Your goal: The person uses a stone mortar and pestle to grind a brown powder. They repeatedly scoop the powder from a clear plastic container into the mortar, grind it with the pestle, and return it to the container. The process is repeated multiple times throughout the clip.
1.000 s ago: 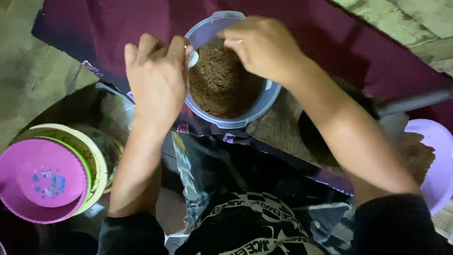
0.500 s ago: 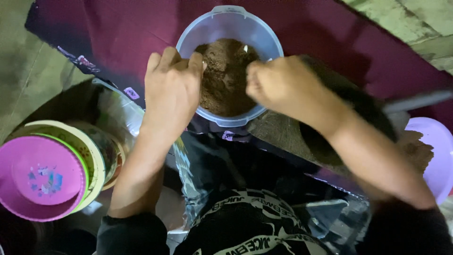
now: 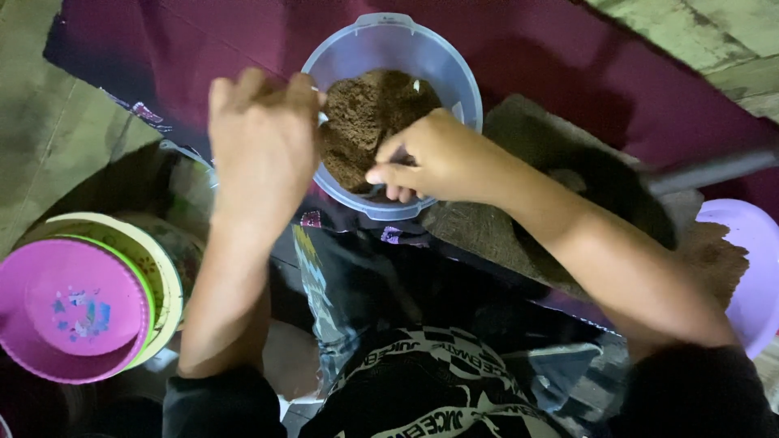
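**Inspector:** Largest item first. A maroon cloth lies under everything, flat and matte. The clear tub sits on it. The tub is round, made of translucent plastic, has a thin rim, and stands straight ahead of the person.

**Clerk:** What's in it?

**Inspector:** Brown crumbly material, dry-looking and fibrous, heaped towards the tub's left side. A dark, coarse mound of something similar lies just right of the tub.

**Clerk:** Other vessels?

**Inspector:** A stack of bowls with a pink bowl on top sits well to the tub's near left. They are glossy with scalloped edges. A lilac bowl sits well to the right.

**Clerk:** And the hands?

**Inspector:** They are apart. The left hand has its fingers curled over the tub's left rim and appears to grip it. The right hand is at the near rim with bunched fingers dipping into the material. I cannot tell whether they hold any.

**Clerk:** What stage is this?

**Inspector:** In my judgement, the contents are being worked by hand while the tub is braced. Further handling calls for a firm grip on the rim, since the light plastic may tip.
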